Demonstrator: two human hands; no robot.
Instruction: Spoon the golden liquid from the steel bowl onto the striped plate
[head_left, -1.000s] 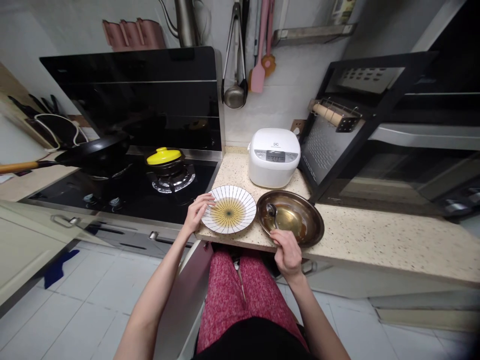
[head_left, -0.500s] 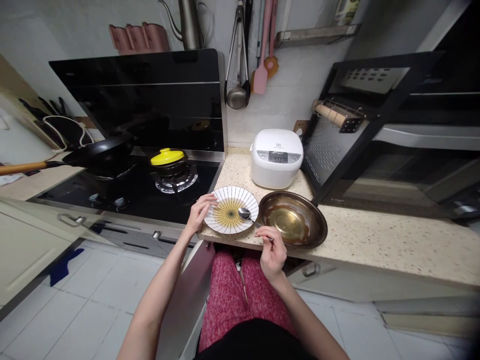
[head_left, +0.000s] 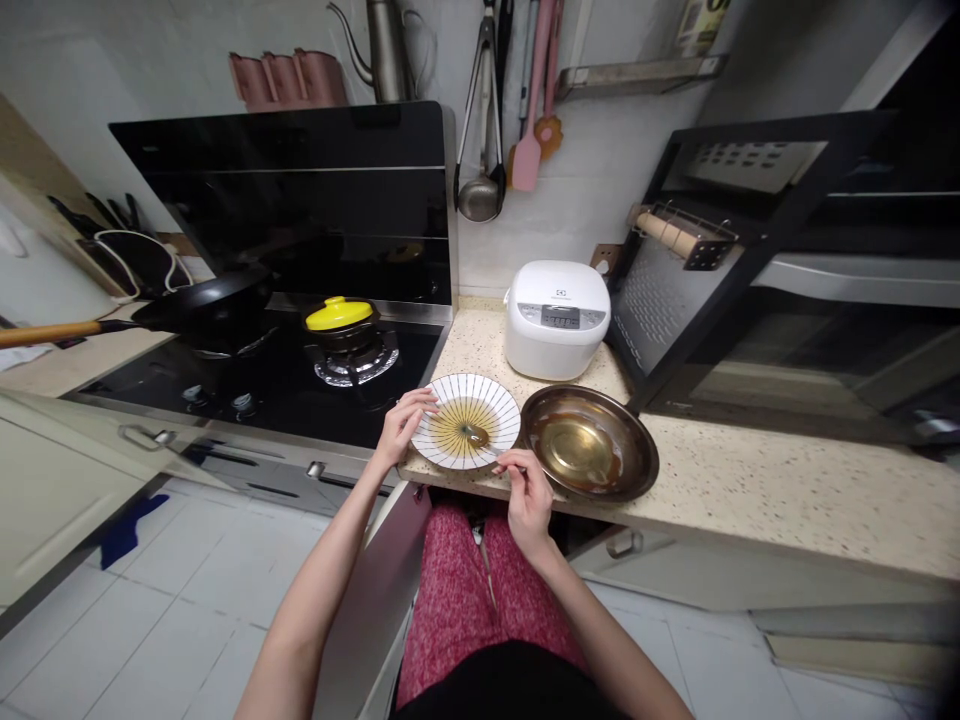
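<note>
A white plate [head_left: 504, 405] with dark radial lines sits near the counter's front edge, with a yellowish liquid pooled in its middle. My left hand [head_left: 405, 420] is at the plate's left rim, fingers over the edge, holding it. In my right hand [head_left: 529, 495] a metal spoon [head_left: 477, 436] is pinched by its handle, its bowl down in the liquid near the plate's centre. Just right of the plate stands a brown metal pan [head_left: 637, 465] with a shiny, oily-looking bottom.
Behind the plate and pan is a white rice cooker [head_left: 559, 345]. The black stove [head_left: 270, 390] on the left carries a yellow-lidded pot [head_left: 339, 315] and a dark wok [head_left: 202, 305] with a wooden handle. Utensils hang on the wall; a black rack [head_left: 652, 300] stands right. Below, a cabinet door [head_left: 382, 570] hangs open.
My right hand has moved slightly left, and the spoon's bowl has gone from above the plate down into the liquid. The left hand stays at the rim.
</note>
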